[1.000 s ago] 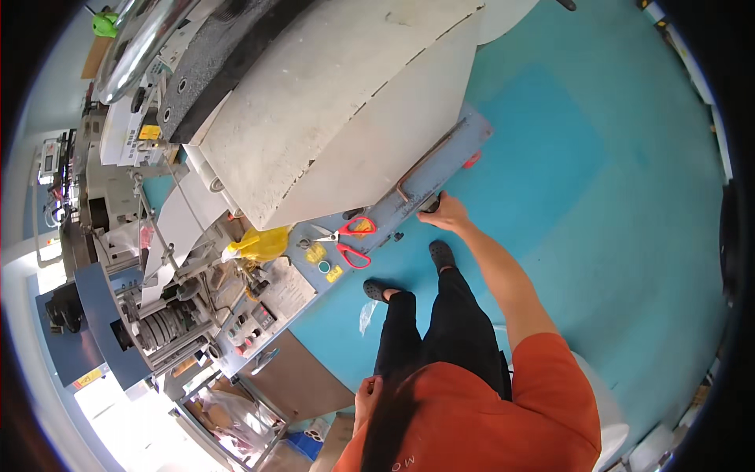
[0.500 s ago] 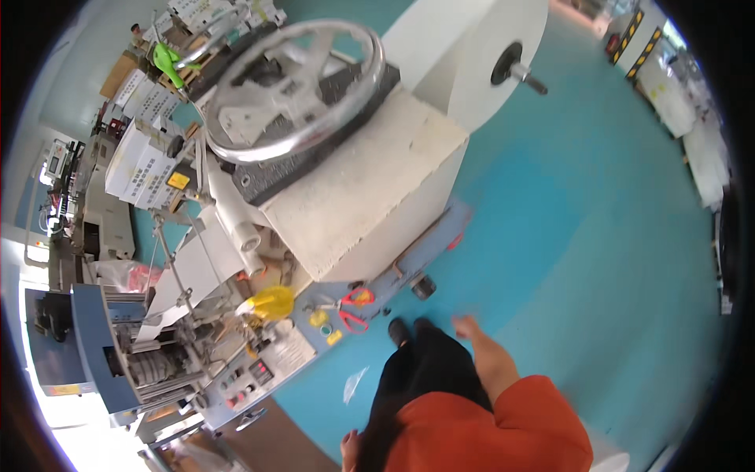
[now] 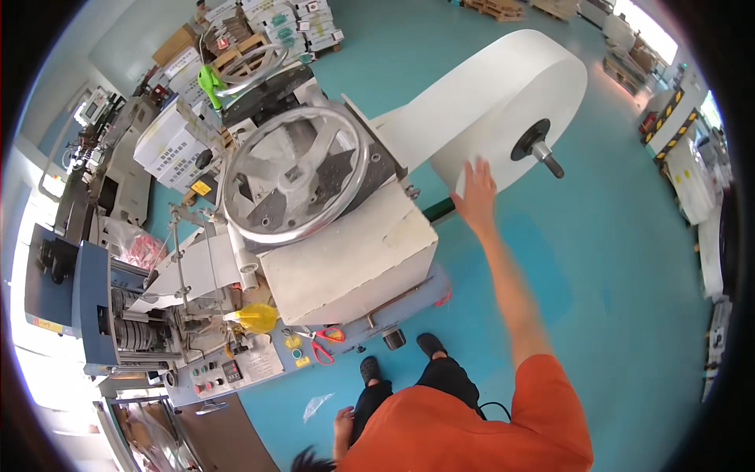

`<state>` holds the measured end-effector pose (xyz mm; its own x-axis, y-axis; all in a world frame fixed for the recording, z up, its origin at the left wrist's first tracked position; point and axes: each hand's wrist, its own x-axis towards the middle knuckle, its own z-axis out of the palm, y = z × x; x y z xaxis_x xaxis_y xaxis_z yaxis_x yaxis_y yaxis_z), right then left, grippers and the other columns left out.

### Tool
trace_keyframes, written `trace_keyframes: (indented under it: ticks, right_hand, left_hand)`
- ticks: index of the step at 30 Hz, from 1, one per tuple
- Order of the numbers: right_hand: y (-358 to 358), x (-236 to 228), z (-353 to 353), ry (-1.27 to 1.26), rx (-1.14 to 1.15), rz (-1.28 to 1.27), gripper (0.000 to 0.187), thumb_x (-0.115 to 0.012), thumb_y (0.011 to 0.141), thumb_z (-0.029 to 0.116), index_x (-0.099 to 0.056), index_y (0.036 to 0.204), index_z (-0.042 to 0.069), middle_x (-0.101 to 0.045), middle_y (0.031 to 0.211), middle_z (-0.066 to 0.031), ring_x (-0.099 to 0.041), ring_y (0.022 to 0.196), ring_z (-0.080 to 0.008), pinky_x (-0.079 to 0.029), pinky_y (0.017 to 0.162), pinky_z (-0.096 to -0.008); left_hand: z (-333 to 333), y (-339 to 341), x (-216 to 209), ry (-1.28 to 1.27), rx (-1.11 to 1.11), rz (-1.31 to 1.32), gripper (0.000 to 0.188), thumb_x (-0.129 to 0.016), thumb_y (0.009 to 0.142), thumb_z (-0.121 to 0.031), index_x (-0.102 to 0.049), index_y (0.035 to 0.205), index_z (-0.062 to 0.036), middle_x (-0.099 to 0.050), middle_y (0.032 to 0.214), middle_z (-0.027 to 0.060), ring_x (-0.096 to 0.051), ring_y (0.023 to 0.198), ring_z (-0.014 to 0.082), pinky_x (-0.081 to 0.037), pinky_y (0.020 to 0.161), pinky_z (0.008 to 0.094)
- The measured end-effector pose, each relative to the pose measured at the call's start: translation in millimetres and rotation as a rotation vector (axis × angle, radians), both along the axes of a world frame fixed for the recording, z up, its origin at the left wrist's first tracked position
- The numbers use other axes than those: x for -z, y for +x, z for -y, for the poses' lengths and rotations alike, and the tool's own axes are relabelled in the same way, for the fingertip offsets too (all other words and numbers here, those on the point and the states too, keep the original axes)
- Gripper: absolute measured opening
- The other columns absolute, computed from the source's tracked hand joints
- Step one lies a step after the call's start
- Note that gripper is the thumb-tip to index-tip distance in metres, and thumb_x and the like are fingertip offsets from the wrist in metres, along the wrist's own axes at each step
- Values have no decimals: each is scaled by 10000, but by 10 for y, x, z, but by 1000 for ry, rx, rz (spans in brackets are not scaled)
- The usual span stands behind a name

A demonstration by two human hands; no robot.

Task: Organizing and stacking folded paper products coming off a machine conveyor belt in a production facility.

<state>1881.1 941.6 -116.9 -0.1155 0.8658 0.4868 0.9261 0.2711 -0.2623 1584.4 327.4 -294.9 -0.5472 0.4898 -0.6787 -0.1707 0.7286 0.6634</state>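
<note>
From where I stand, the right hand (image 3: 476, 197) is spread open at the near left of the white paper roll (image 3: 539, 86), contact uncertain. The left hand (image 3: 344, 425) hangs nearer, its grip unclear.

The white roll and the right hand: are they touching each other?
Cannot tell. In the head view, the open right hand overlaps the lower left part of the white roll, but from this single angle neither contact nor a gap shows plainly.

Red-handled scissors (image 3: 317, 337) lie by the blue ledge's (image 3: 425, 296) near edge. A yellow bottle (image 3: 258, 318) lies farther in.
</note>
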Motion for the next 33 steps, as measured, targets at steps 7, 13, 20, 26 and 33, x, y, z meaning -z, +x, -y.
trace_keyframes:
  ticks: [7,13,20,26,33]
  right_hand:
    - [-484,-645,-1000,-35,-258,618,1061,-815,709,395,-201,1526,110,-169,1598,-89,-109,1485,-260,-173,1162,-536]
    - [-465,-428,-1177,-61,-301,633,1166,-850,645,393,-144,1539,143,-163,1598,-67,-125,1483,-217,-103,1173,-568]
    - [-485,-539,-1043,-167,-279,738,1082,-809,720,404,-158,1536,115,-163,1600,-67,-115,1485,-222,-158,1156,-584]
    - [-411,-542,-828,-120,-237,666,960,-771,775,329,-206,1518,105,-181,1595,-70,-131,1483,-219,-189,1126,-619]
    - [-194,-176,-96,-129,-130,499,894,-740,788,214,-227,1510,99,-211,1578,-94,-138,1483,-240,-236,1095,-621]
  left_hand:
    - [10,856,155,-8,-330,12,303,-651,907,-264,-656,1093,-24,-705,952,117,-666,857,211,-536,764,328]
    - [415,1379,-79,-125,-784,251,326,-593,932,-267,-603,1116,2,-660,1032,143,-631,881,200,-523,714,307]
    - [609,1312,-84,-352,-446,151,348,-596,934,-307,-594,1131,-19,-676,1032,122,-643,898,235,-523,762,340]
    - [765,1203,11,-501,-106,57,368,-599,936,-341,-587,1144,-37,-690,1032,103,-653,913,265,-522,803,369]
    - [-338,686,-2109,227,-255,153,445,-509,1000,-361,-520,1297,-30,-622,1193,120,-606,1084,213,-480,890,341]
